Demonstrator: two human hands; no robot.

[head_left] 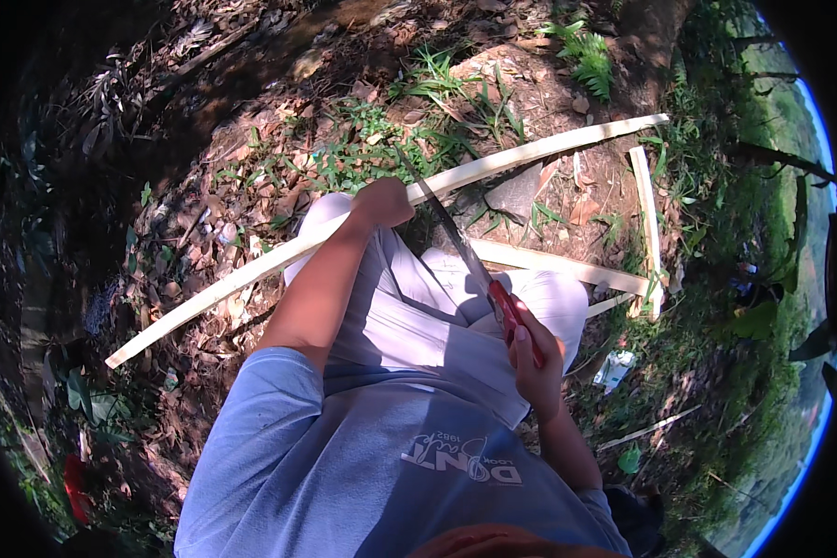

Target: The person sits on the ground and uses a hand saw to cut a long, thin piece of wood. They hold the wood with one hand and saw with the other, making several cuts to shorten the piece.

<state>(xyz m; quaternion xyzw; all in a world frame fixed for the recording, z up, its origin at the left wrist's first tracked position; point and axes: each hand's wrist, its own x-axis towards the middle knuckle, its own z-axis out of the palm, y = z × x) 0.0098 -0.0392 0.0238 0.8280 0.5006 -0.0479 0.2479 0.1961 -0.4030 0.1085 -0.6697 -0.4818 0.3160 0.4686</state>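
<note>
Sawing across the wood looks like the step in hand, so get the hold right first. Your left grip [384,202] looks clamped on the long pale flat wooden strip [549,146], w/ its fingertips mostly hidden; your right grip [535,352] is closed round the handle of the red-handled saw with a narrow grey metal blade [458,232]. The strip runs through your left grip, one end well out to its lower left, the other well past it to the upper right. The blade crosses it just right of that grip; can't tell if the teeth sit in a cut, too small to see.

Pin the strip hard w/ the left grip, ideally braced on the knee of the pale grey trousers [381,298] next to it. Watch those knuckles, esp. on starting strokes, b/c the blade is v. near; a bit more gap = safer. Start w/ short, light pulls from the right grip, then lengthen, w/ wrist, handle & blade in one line. Don't force it: a thin blade prob. bends. The long end right of the left grip may sag & twist, so ease off near the finish to avoid splintering.
</note>
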